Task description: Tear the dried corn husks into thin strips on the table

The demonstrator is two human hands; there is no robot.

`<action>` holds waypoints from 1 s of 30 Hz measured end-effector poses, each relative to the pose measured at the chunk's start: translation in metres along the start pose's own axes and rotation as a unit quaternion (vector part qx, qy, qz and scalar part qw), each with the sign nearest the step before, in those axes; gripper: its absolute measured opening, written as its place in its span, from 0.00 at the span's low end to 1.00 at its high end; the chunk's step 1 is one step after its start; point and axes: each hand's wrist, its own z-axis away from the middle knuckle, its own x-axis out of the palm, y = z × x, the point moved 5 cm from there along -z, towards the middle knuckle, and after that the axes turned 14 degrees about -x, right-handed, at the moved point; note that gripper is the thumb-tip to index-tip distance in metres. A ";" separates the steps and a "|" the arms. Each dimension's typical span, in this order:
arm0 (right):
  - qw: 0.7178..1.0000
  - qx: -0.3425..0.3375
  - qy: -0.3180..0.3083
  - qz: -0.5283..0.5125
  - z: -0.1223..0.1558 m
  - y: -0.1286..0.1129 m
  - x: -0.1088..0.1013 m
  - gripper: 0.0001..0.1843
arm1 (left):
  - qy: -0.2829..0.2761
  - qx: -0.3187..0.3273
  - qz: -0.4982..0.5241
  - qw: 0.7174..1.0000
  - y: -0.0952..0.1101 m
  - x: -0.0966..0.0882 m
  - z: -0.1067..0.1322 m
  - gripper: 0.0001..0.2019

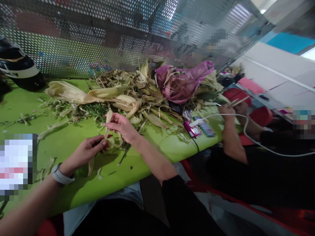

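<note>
A pale strip of corn husk [107, 126] stands nearly upright between my hands, above the green table [81, 193]. My left hand [92, 149] pinches its lower end between thumb and fingers. Higher up, my right hand [121, 126] grips the same strip between thumb and forefinger. Other thin husk pieces hang or lie just under my fingers, partly hidden by them. Behind my hands a large bundle of corn husks [71, 91] lies across green sprigs [94, 110].
A heap of dried husks [137, 78] and a pink plastic bag [182, 82] line the perforated metal screen [123, 36]. A dark bottle [19, 65] stands far left. At right, a white cable [228, 114] runs past a pink device [193, 130] and a co-worker's hand [226, 109] holding husk strips.
</note>
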 end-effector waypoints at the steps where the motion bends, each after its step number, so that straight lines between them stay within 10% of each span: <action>1: 1.000 -0.007 0.000 -0.001 0.000 -0.002 0.000 0.23 | 0.006 -0.013 0.022 1.000 0.000 -0.001 0.000 0.09; 12: 0.992 -0.070 0.092 0.046 -0.003 -0.006 -0.009 0.17 | -0.034 -0.098 0.228 0.968 -0.015 -0.005 -0.004 0.11; 30: 0.946 -0.147 -0.086 0.275 0.004 -0.007 0.005 0.21 | 0.004 -0.063 0.379 0.923 -0.006 -0.019 -0.001 0.06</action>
